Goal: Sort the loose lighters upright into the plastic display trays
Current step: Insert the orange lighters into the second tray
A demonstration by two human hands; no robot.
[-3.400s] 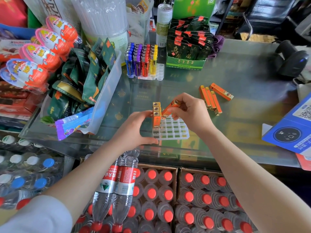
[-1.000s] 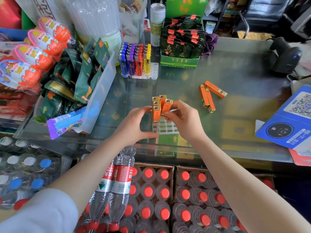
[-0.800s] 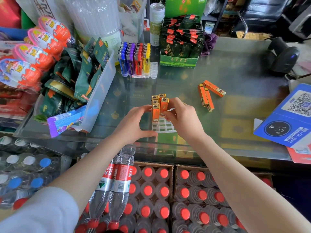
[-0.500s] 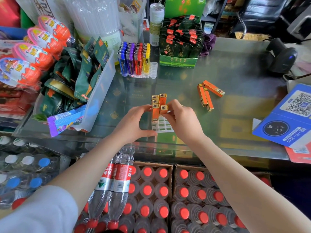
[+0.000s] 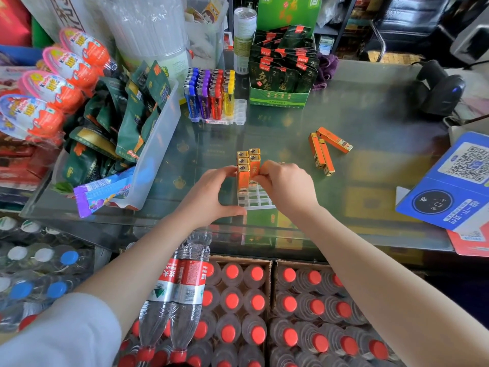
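Observation:
A white gridded display tray [image 5: 256, 201] lies on the glass counter near its front edge. Several orange lighters [image 5: 243, 169] stand upright in its left columns. My left hand [image 5: 209, 193] grips the tray, thumb along its front edge and fingertips against the standing lighters. My right hand [image 5: 287, 188] pinches one orange lighter [image 5: 254, 165], which stands upright in the second column beside the others. Three loose orange lighters [image 5: 325, 152] lie flat on the glass to the right.
A second tray of blue, purple, red and yellow lighters [image 5: 211, 98] stands farther back. A clear bin of snack packets [image 5: 156, 144] sits left, a green tea box [image 5: 280, 98] behind, a blue QR sign [image 5: 449, 186] and a barcode scanner [image 5: 442, 94] right. Crates of bottles stand below the counter.
My right hand has brought more lighters from the loose pile, which shrank to three. The lighter it held tilted a second ago now stands upright in the second column. My left hand stayed on the tray.

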